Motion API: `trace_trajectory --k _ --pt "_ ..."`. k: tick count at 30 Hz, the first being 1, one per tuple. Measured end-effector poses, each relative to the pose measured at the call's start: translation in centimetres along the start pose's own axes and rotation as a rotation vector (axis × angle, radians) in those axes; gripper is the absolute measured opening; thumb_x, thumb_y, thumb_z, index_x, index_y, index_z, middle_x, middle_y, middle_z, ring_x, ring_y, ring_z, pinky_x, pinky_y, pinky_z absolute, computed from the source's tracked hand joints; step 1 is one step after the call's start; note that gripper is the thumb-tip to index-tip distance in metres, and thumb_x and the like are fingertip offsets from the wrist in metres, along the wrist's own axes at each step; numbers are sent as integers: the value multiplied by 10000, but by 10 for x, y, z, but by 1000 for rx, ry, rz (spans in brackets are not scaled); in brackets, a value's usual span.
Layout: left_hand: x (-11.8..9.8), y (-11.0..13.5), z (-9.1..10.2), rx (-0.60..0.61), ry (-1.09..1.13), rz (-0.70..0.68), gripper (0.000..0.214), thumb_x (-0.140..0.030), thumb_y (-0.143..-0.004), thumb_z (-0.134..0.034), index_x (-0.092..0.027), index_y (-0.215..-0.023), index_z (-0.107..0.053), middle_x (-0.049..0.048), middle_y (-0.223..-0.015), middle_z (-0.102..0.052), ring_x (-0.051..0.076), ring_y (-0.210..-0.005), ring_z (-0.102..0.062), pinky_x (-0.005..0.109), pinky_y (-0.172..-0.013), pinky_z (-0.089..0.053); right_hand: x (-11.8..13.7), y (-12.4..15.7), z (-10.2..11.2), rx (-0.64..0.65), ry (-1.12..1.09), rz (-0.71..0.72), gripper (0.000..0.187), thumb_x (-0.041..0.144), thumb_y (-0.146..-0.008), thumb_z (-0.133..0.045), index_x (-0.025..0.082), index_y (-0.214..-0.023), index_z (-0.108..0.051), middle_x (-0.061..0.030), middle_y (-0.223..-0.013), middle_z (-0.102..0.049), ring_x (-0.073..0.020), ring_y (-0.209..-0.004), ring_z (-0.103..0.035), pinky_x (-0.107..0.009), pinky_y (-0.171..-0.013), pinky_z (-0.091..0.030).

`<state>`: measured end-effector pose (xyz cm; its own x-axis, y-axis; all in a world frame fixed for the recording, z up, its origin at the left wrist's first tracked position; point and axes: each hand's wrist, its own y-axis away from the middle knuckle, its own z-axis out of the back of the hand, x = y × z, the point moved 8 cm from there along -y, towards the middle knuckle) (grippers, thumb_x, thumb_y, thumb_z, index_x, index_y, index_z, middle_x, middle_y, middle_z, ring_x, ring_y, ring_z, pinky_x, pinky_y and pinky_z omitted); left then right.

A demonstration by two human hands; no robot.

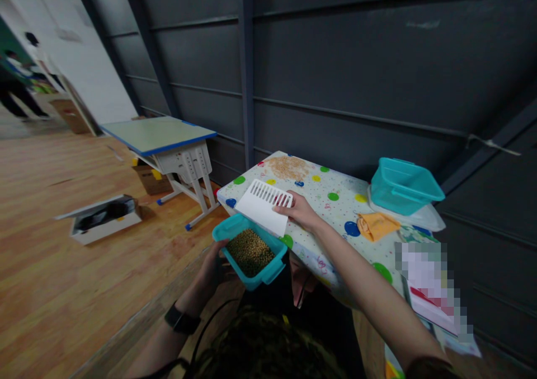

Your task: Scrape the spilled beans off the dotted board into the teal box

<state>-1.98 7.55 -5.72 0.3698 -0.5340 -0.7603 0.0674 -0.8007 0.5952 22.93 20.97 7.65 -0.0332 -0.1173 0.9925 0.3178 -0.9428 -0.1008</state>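
In the head view my left hand [215, 267] grips the left side of a teal plastic box [274, 267], held just off the table's near edge. Small round tan beans or grains [250, 250] lie inside it. My right hand [300, 211] is closed on the right edge of a white slotted scraper [264, 206]. The scraper's slots point toward the back of the table, and its plain edge lies over the box's far rim. Farther back, a patch of pale, loose grains or chips [288, 168] is spread on the dotted tablecloth [335, 214].
A second teal box [405, 188] stands on a white lid [428, 218] at the right. Near it lie an orange cloth [377, 226] and a partly blurred package [432, 295]. A desk [163, 131] and an open white carton [107, 222] are at left. A dark wall [356, 71] runs behind.
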Motion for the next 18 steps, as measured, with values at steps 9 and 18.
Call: trace_trajectory --k 9,18 --pt "0 3 -3 3 -12 25 334 -504 -989 -550 -194 -1063 -650 70 -762 -759 255 -618 -725 371 -586 -619 7 -3 35 -290 -178 42 576 413 -555 -959 244 -977 -605 -21 -947 -741 -210 -787 -671 -317 -627 -552" --pt "13 -5 -4 75 39 56 327 -521 -974 -581 -211 -1039 -664 37 -748 -735 232 -607 -699 348 -610 -593 42 9 111 -754 408 260 366 511 -763 -709 245 -988 -598 -89 -990 -768 -316 -907 -686 -436 -784 -555"
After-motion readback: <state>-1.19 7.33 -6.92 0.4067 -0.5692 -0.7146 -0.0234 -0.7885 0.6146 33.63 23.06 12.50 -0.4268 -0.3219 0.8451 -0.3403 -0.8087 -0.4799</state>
